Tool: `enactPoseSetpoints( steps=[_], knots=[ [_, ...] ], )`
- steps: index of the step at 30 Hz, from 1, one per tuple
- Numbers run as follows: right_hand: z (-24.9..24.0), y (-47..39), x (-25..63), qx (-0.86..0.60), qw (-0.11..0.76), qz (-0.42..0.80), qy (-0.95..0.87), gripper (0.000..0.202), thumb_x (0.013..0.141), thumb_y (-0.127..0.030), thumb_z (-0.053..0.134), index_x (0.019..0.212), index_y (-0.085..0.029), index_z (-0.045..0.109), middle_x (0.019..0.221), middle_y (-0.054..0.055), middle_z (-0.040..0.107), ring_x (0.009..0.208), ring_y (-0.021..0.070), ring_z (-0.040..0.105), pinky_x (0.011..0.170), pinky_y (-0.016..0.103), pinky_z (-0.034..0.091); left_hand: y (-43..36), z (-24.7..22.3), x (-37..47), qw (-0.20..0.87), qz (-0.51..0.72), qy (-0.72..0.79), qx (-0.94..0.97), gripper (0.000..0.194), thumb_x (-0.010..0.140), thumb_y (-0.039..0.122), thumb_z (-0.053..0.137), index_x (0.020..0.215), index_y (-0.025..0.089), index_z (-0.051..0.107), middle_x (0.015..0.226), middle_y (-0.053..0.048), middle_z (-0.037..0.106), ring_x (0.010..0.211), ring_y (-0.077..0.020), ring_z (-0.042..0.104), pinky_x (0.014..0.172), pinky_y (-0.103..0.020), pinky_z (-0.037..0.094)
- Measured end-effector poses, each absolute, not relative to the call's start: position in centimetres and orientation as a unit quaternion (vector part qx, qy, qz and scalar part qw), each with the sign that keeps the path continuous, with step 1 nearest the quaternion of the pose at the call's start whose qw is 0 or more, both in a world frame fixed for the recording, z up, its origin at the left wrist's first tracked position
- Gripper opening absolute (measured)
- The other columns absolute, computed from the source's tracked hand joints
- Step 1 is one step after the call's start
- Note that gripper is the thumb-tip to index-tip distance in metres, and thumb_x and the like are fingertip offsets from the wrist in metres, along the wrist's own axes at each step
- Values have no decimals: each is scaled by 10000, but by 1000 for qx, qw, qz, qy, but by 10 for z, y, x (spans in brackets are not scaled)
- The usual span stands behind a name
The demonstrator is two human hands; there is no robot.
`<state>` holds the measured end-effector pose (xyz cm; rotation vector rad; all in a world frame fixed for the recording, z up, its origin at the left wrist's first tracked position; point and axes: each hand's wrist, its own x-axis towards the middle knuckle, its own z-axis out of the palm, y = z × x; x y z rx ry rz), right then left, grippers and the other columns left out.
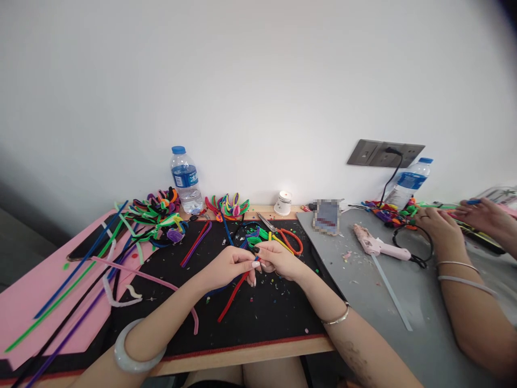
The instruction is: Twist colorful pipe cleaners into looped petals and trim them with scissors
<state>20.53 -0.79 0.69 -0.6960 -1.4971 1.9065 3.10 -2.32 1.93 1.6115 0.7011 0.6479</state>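
Note:
My left hand (231, 266) and my right hand (278, 260) meet over the black mat (283, 318), thumbs and fingers pinched together. Between them they grip pipe cleaners; a red pipe cleaner (233, 299) slants down below the fingers, and a bit of blue shows at the fingertips. How the pieces join is hidden by the fingers. Just behind my hands lies a bunch of green, blue and purple pipe cleaners (255, 235). Scissors with orange handles (294, 241) rest to the right of it, beside a yellow piece. A folded red and purple pair (196, 243) lies left.
Long pipe cleaners (81, 280) cross a pink board (44, 302) at left. A water bottle (186, 183), colourful pipe-cleaner heaps (157, 215) and a white spool (283, 203) line the wall. At right are a glue gun (382, 249) and a co-worker's hands (440, 229).

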Motion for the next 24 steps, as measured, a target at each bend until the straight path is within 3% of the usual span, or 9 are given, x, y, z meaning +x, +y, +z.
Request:
enactPoseSetpoints(
  steps=[6,12,14,19,24],
  knots=[
    [8,-9,205,-258,305,740,-542,343,768,-413,546,597,-153,401,471,-91,286,372,17,149,383,192,79,-22,21,30,532,270,318,736,348,802,384,473,645,131,655,617,-37,661,583,-128,551,632,-223,414],
    [11,-7,203,-315,355,665,-576,361,824,-483,412,675,-157,449,481,-91,245,386,35,133,374,184,102,-17,20,28,449,351,392,722,380,809,393,458,613,129,651,612,-26,630,588,-124,519,611,-221,390],
    [12,-7,202,-338,355,618,-614,335,813,-471,439,689,-160,452,489,-85,290,387,36,188,376,178,141,-15,18,27,449,400,420,680,362,804,403,466,640,129,635,638,-29,647,573,-123,524,584,-221,396],
    [9,-13,196,-347,285,542,-710,218,748,-349,568,703,-145,509,590,-21,559,492,65,445,479,181,331,-12,13,26,495,478,446,573,316,742,438,551,699,128,592,693,-39,658,559,-123,560,528,-221,443],
    [10,-15,195,-358,241,535,-726,237,813,-288,456,643,-138,525,528,-15,581,384,52,405,407,171,316,-10,11,26,493,480,454,566,332,707,455,583,669,125,591,636,-27,627,562,-131,575,563,-248,493]
  ],
)
